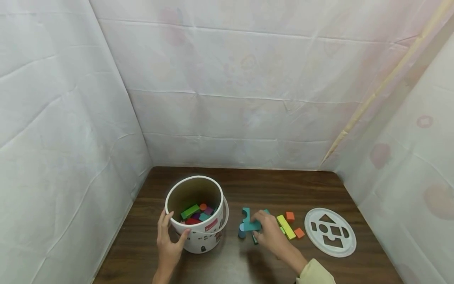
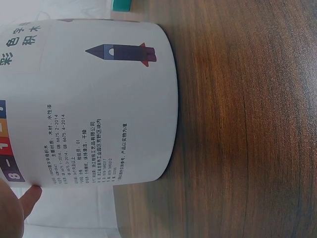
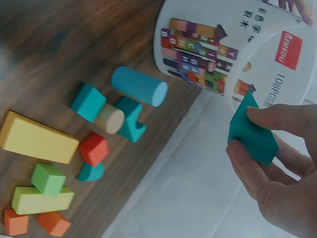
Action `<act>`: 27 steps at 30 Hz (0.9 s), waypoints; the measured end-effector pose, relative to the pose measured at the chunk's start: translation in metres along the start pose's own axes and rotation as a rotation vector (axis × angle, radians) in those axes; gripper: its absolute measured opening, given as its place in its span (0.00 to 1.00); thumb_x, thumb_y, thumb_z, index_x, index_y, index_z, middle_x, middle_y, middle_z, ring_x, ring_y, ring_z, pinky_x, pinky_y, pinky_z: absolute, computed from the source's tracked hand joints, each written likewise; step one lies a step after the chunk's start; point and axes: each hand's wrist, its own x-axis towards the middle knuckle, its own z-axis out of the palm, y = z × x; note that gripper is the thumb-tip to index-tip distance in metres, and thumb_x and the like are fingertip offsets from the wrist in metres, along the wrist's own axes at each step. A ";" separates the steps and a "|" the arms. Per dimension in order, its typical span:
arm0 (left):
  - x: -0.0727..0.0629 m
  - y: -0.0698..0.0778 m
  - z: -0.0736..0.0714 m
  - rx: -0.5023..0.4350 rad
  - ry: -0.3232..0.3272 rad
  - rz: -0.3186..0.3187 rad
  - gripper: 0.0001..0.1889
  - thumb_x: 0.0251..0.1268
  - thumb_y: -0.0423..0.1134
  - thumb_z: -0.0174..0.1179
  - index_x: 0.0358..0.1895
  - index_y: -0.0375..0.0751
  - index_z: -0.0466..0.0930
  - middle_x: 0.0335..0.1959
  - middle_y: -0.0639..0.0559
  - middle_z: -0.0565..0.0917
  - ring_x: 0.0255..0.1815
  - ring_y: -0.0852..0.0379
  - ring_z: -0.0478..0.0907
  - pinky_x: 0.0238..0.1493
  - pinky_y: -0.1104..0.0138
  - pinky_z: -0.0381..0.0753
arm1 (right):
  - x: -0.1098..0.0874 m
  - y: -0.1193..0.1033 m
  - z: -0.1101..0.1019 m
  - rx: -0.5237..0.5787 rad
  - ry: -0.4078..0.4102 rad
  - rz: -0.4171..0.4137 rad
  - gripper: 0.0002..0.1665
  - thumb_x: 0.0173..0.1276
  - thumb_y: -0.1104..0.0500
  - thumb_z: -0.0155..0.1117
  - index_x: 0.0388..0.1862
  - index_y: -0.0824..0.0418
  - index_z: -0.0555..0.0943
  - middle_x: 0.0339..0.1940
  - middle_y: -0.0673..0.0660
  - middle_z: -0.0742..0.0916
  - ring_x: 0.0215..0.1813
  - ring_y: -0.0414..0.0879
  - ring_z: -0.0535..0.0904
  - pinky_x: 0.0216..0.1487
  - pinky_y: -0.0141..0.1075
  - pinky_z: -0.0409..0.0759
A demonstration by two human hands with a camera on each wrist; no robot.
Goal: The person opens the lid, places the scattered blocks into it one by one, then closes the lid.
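Observation:
A white printed bucket of coloured blocks stands left of centre. My left hand grips its near left side, the thumb spread from the fingers near the rim; in the left wrist view, a fingertip touches the printed wall. My right hand pinches a teal block with a pointed end between thumb and fingers, to the bucket's right. Around that hand on the table are a blue cylinder, a notched teal block, a teal cube, a pale cylinder and a red block.
Farther right lie a long yellow-green block and two orange blocks, one the upper cube. A white lid with shaped cutouts lies flat near the right edge. The bucket's handle hangs on its right. White sheets enclose the table.

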 end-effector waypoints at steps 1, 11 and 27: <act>0.000 -0.001 0.000 0.000 0.003 0.008 0.42 0.43 0.31 0.75 0.66 0.38 0.66 0.72 0.49 0.59 0.69 0.46 0.59 0.63 0.73 0.63 | 0.001 -0.002 -0.002 0.002 0.002 0.003 0.16 0.44 0.74 0.73 0.32 0.62 0.81 0.34 0.51 0.81 0.33 0.41 0.75 0.30 0.28 0.78; -0.003 -0.004 0.001 0.017 0.016 0.014 0.42 0.41 0.31 0.75 0.65 0.37 0.67 0.71 0.48 0.60 0.68 0.48 0.61 0.63 0.68 0.66 | 0.011 -0.015 -0.011 0.021 0.019 -0.013 0.16 0.46 0.74 0.70 0.34 0.62 0.80 0.35 0.51 0.81 0.29 0.41 0.73 0.26 0.27 0.75; -0.001 -0.005 0.002 -0.003 0.024 0.046 0.44 0.37 0.27 0.76 0.65 0.37 0.66 0.70 0.42 0.60 0.66 0.42 0.62 0.60 0.78 0.64 | 0.031 -0.037 -0.020 0.043 -0.005 -0.070 0.15 0.51 0.71 0.71 0.37 0.61 0.81 0.39 0.51 0.81 0.33 0.40 0.77 0.29 0.28 0.79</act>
